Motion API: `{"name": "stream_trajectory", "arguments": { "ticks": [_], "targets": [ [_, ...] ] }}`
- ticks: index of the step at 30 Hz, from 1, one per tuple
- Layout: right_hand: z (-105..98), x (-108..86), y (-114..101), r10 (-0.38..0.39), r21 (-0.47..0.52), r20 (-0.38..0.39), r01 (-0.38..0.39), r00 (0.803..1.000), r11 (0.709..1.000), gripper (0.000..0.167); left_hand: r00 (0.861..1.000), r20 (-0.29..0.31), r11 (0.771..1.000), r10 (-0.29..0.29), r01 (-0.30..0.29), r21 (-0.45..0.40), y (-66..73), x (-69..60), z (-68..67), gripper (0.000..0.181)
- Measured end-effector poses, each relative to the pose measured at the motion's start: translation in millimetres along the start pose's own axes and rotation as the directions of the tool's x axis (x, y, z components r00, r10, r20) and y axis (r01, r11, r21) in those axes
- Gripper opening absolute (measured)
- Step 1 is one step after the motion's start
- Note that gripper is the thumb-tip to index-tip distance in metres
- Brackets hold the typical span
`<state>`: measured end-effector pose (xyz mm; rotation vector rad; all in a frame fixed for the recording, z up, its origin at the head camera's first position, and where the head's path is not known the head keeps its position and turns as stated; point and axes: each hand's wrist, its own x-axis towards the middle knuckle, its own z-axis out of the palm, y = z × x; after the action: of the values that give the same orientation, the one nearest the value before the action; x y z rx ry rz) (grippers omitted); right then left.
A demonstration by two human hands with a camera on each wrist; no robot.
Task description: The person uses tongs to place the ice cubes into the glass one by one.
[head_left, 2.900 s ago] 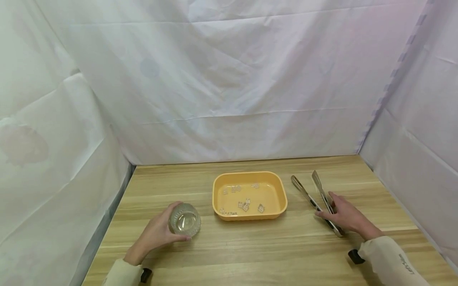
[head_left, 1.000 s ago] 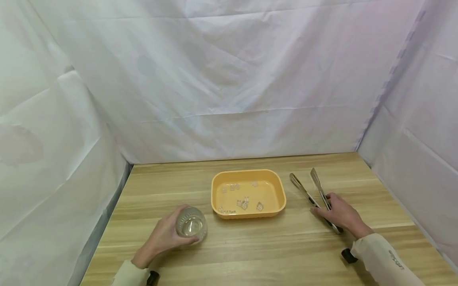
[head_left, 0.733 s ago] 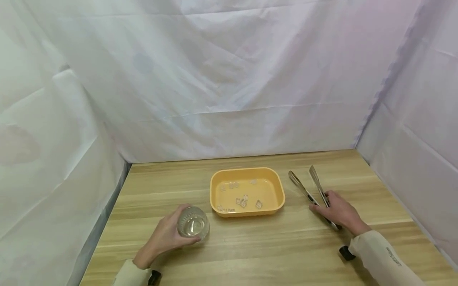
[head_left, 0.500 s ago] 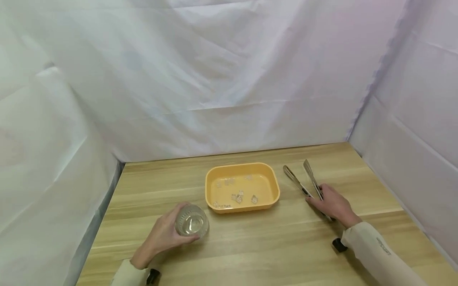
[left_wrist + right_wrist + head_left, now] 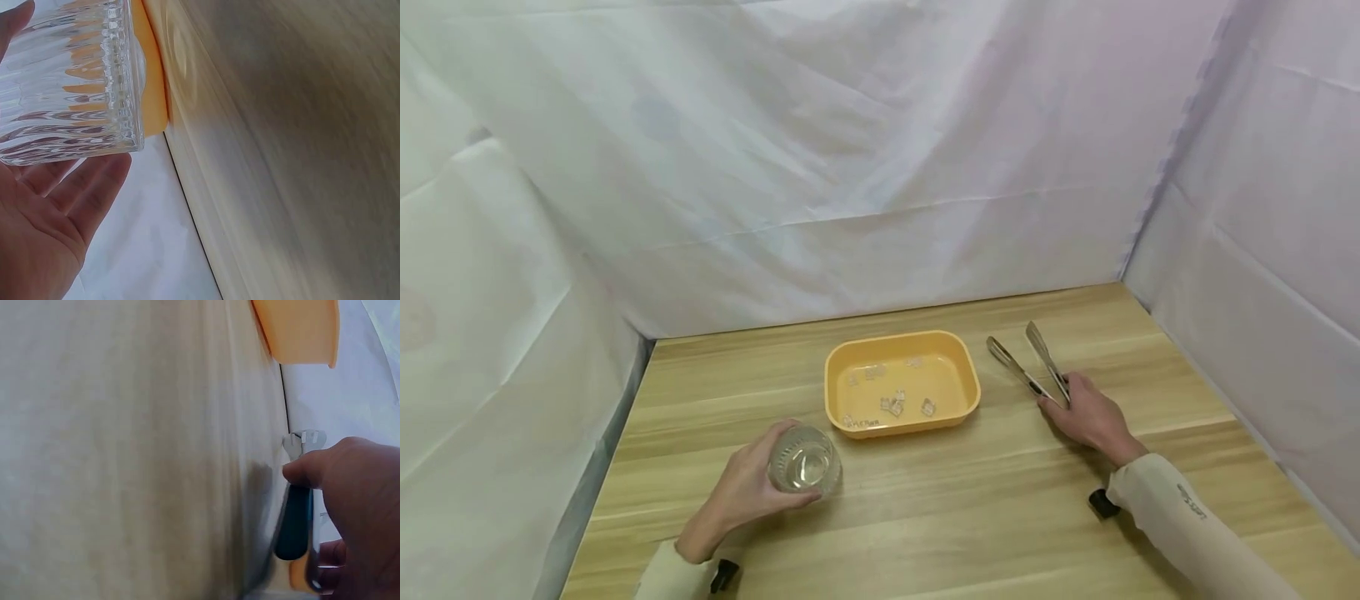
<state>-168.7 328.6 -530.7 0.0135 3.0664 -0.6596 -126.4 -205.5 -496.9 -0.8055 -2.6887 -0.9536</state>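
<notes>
A clear ribbed glass [image 5: 805, 460] is gripped by my left hand [image 5: 747, 492], thumb on the near side and fingers around the far side. The left wrist view shows the glass [image 5: 69, 87] on its side in the picture, with the fingers of the hand [image 5: 50, 219] against it. My right hand [image 5: 1092, 419] holds metal tongs [image 5: 1047, 354] by their dark-gripped handles, the two arms spread apart. In the right wrist view the thumb of the hand [image 5: 362, 500] lies on the tongs [image 5: 295, 525].
Between the hands, towards the back, a yellow tray [image 5: 902, 428] holds several small clear cubes [image 5: 897, 407]. The wooden table [image 5: 925, 517] is bounded by white cloth [image 5: 865, 150] behind and at both sides.
The head view has shifted, so tray and table sit further left and higher. Earlier my left hand moved the glass a little rightward. The right hand now covers more of the tongs' handle end.
</notes>
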Motion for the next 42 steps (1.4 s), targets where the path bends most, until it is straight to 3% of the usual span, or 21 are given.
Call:
{"name": "stream_trajectory", "arguments": {
  "ticks": [10, 19, 27, 42],
  "targets": [
    [1.4, 3.0, -1.4, -0.013, 0.014, -0.057, 0.014, 0.998, 1.0, 0.066, 1.0, 0.013, 0.999, 0.028, -0.027, -0.047, 6.4, 0.5, 6.3, 0.1],
    [-2.9, 1.9, -1.8, -0.013, 0.016, -0.046, 0.013, 0.999, 1.0, 0.068, 0.997, 0.025, 0.992, 0.076, -0.073, -0.1, 14.7, 6.5, 14.8, 0.098],
    [-9.3, -0.1, 1.1, 0.007, 0.098, -0.008, -0.006, 1.0, 0.995, 0.073, 0.993, 0.048, 0.989, 0.108, -0.102, -0.111, 23.0, 12.5, 28.1, 0.101],
    [-28.9, -0.9, -12.2, -0.15, 0.194, -0.022, 0.152, 0.988, 0.969, 0.057, 0.99, 0.078, 0.989, 0.115, -0.107, -0.101, 32.8, 16.7, 40.3, 0.1]
  ]
}}
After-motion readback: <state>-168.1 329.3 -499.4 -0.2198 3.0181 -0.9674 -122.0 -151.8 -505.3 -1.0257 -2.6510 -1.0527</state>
